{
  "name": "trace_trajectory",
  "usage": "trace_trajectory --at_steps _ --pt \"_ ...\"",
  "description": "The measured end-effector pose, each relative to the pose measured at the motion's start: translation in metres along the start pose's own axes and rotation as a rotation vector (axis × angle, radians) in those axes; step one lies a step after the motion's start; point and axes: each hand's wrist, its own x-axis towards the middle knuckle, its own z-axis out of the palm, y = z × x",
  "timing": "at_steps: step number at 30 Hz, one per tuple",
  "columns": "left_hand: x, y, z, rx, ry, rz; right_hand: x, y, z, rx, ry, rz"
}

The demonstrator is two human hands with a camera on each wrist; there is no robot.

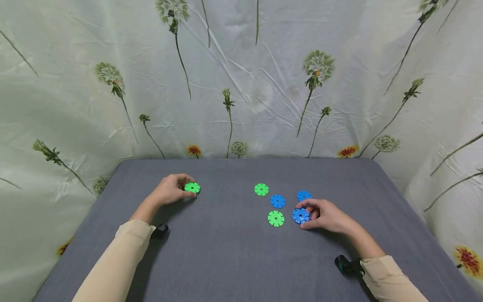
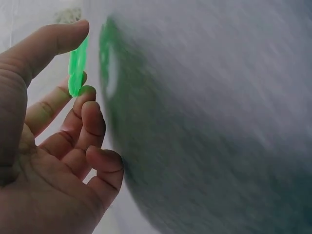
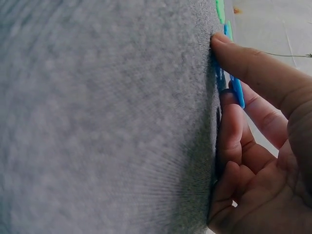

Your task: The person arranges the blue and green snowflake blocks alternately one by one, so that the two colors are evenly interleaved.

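At the left of the table, my left hand (image 1: 173, 188) pinches a green notched disc (image 1: 192, 187) by its edge, between thumb and fingers. In the left wrist view that green disc (image 2: 77, 68) stands edge-on, above the table surface. My right hand (image 1: 324, 216) grips a blue notched disc (image 1: 300, 216) at its rim, low over the table at the right. The right wrist view has this blue disc (image 3: 237, 92) tilted between thumb and fingers. Right behind those fingers lies another blue disc (image 1: 304, 196), partly covered by them.
Left of my right hand, a green disc (image 1: 276, 218), a blue disc (image 1: 277, 201) and a farther green disc (image 1: 261, 189) lie flat on the grey cloth-covered table (image 1: 226, 251). A pale flower-printed curtain (image 1: 241, 84) hangs along the table's far edge and sides.
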Motion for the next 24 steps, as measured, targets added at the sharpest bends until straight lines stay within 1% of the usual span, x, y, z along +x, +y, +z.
trace_trajectory --at_steps 3,6,15,21,24 --pt "-0.001 -0.008 -0.001 -0.025 -0.009 -0.013 0.0 0.0 0.0 0.003 -0.003 -0.005" --pt "-0.001 -0.011 -0.001 -0.038 -0.021 -0.014 0.0 -0.001 -0.001 0.007 -0.004 -0.01" --pt "-0.001 -0.01 -0.001 0.017 -0.046 -0.022 -0.001 -0.002 0.0 0.02 0.001 -0.013" --pt "0.002 -0.012 -0.001 0.015 -0.066 -0.003 -0.001 -0.001 0.001 0.025 0.008 -0.013" --pt "0.002 -0.014 -0.001 0.011 -0.066 -0.008 -0.001 0.0 0.002 0.023 0.01 -0.008"
